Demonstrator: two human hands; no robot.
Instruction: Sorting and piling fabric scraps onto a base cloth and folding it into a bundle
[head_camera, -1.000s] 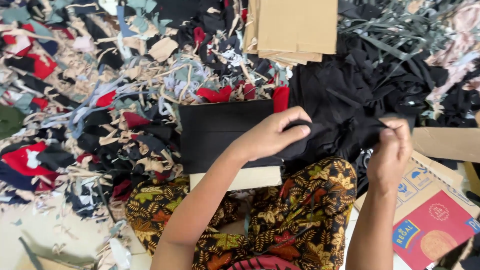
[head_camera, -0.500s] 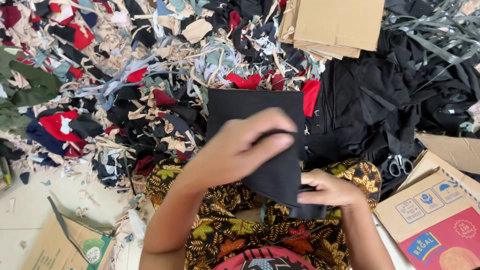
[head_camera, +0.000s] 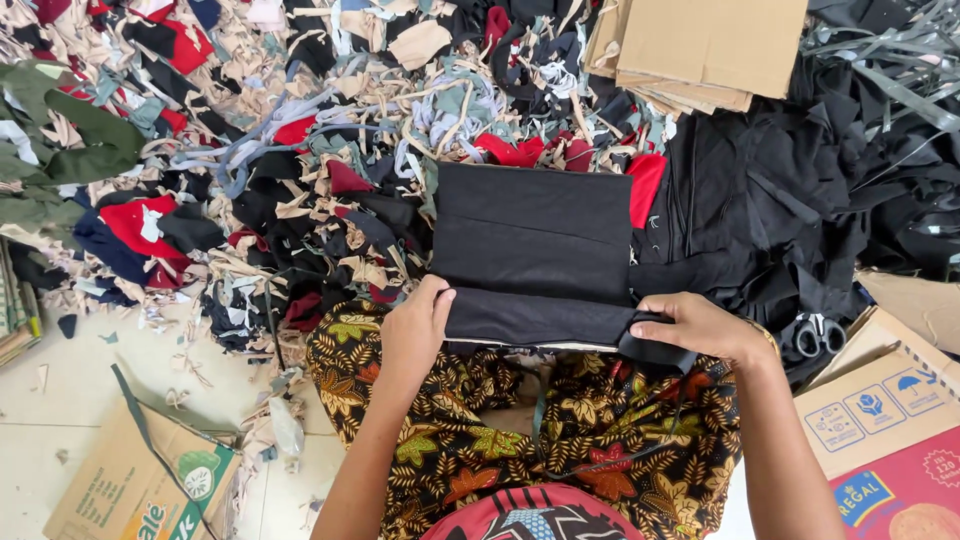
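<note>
I am watching both hands working at the near edge of a black stack (head_camera: 533, 230) of flat-laid cloth pieces resting on the lap, over the patterned skirt (head_camera: 520, 440). The left hand (head_camera: 415, 335) is curling its fingers over the left end of the top black strip (head_camera: 540, 318), pinching that corner against the pile. The right hand (head_camera: 700, 328) is closing thumb and fingers on the strip's right end, where the cloth is bunching into a fold past the edge of the stack.

What I am worrying about is alignment. The right end is overhanging and wrinkling, so if the hand lets it down that way, the strip is likely to be lying skewed and the pile uneven. A pale edge, probably a card template, is showing just under the strip; I cannot tell whether it is square with the pieces above.

The stack is sitting on a sloping lap with nothing backing it, so a hard tug from either side could be sliding the whole pile toward the scraps (head_camera: 280, 170) heaped just beyond, where black offcuts would be mixing with the good pieces.

Scissors (head_camera: 818, 335) are lying just right of the right wrist, beside the box (head_camera: 880, 410); a sweeping elbow could be knocking them or catching a blade.
</note>
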